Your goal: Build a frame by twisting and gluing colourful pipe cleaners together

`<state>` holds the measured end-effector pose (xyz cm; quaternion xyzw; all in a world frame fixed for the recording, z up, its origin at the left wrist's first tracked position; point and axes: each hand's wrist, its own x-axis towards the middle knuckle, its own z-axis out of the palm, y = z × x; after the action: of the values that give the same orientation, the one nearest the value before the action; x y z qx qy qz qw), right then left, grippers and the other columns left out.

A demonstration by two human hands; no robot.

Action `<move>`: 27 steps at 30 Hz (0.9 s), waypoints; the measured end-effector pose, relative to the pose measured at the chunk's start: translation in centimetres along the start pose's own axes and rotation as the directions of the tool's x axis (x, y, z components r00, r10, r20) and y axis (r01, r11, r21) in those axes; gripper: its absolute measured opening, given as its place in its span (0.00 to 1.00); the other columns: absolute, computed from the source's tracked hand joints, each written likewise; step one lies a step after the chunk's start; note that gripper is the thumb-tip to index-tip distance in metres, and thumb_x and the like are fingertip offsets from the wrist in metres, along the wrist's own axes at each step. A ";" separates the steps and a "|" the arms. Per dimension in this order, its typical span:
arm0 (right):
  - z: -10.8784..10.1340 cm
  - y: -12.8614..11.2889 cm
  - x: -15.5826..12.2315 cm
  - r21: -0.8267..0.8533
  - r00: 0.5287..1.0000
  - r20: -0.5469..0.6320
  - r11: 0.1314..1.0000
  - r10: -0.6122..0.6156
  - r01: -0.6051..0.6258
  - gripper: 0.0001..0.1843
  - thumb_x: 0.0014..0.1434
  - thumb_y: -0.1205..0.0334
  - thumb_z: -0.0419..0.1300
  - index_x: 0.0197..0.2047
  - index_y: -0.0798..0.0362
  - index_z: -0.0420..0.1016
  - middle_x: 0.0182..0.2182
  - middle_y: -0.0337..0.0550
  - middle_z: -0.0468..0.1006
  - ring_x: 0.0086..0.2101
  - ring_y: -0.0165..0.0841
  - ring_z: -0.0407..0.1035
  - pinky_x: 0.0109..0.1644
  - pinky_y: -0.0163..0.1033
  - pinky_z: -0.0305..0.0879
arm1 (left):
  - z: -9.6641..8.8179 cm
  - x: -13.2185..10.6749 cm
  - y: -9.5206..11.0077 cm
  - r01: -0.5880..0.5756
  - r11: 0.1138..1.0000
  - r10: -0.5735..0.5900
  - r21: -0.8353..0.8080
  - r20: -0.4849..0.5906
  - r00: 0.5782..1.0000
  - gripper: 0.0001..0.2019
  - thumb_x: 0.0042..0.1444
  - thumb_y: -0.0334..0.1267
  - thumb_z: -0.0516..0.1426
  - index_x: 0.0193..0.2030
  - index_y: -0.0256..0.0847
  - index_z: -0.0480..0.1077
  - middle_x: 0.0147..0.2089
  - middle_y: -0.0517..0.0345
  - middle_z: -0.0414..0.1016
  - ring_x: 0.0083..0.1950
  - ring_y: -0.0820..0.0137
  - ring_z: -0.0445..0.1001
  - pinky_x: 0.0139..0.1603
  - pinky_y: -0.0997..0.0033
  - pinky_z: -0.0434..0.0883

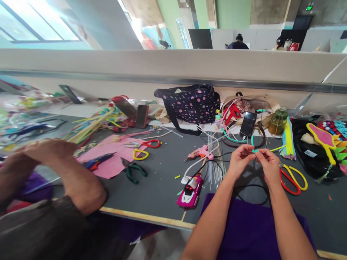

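Observation:
My left hand [240, 159] and my right hand [268, 163] meet over the right part of the bench, thumbs and forefingers pinched together. Between the fingertips they hold a teal pipe cleaner [252, 140], whose end stands up above the left hand. A thin dark stem rises behind the fingers to a green tip [260, 110]; whether it is held too, I cannot make out. A yellow strip [278, 148] sticks out beside the right hand. Scissors with red and yellow handles [294, 179] lie just right of my right wrist.
Left of my hands are a pink glue gun [199, 153], a magenta power strip [191, 193] with cables, and green-handled pliers [134, 171]. A dotted bag [193, 104], a phone [248, 124] and a glass jar [278, 121] stand behind. Another person's arm [70, 177] reaches over the bench's left side.

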<state>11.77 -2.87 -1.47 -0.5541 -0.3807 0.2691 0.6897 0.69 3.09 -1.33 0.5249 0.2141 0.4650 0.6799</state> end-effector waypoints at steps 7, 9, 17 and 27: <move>0.2 1.1 0.2 0.045 1.000 -0.010 0.999 0.011 -0.010 0.10 0.51 0.54 0.66 0.33 0.52 0.80 0.28 0.38 0.78 0.28 0.31 0.68 0.34 0.35 0.64 | 0.3 0.1 -0.7 0.002 0.998 -0.004 -0.057 -0.037 0.999 0.18 0.43 0.38 0.68 0.39 0.39 0.70 0.34 0.60 0.72 0.33 0.75 0.70 0.37 0.74 0.68; 0.2 1.2 0.3 0.036 1.000 0.002 0.999 -0.004 0.004 0.11 0.51 0.53 0.65 0.33 0.52 0.80 0.29 0.40 0.79 0.30 0.32 0.70 0.36 0.37 0.65 | 0.2 0.1 -0.7 0.022 0.997 -0.024 -0.080 -0.029 0.999 0.18 0.44 0.39 0.68 0.40 0.38 0.69 0.32 0.61 0.71 0.30 0.76 0.69 0.34 0.74 0.68; 0.1 1.0 0.1 -0.084 0.994 -0.016 0.991 -0.105 0.103 0.13 0.54 0.52 0.62 0.36 0.52 0.79 0.32 0.43 0.80 0.33 0.35 0.72 0.38 0.39 0.68 | 0.0 0.2 -0.7 0.078 0.994 -0.081 -0.080 -0.031 0.996 0.18 0.43 0.39 0.68 0.39 0.38 0.69 0.31 0.61 0.71 0.30 0.76 0.69 0.32 0.76 0.67; -0.6 0.9 0.6 0.036 0.982 -0.186 0.999 -0.030 0.037 0.18 0.54 0.49 0.63 0.40 0.53 0.78 0.31 0.43 0.79 0.29 0.32 0.70 0.31 0.36 0.65 | -0.3 0.1 -0.6 0.073 0.997 -0.073 -0.003 -0.058 0.996 0.17 0.42 0.41 0.69 0.36 0.38 0.70 0.26 0.63 0.70 0.27 0.76 0.69 0.30 0.75 0.67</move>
<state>12.68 -2.50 -2.29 -0.5565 -0.3188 0.2121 0.7374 0.79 3.33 -1.93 0.5028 0.2526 0.4552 0.6901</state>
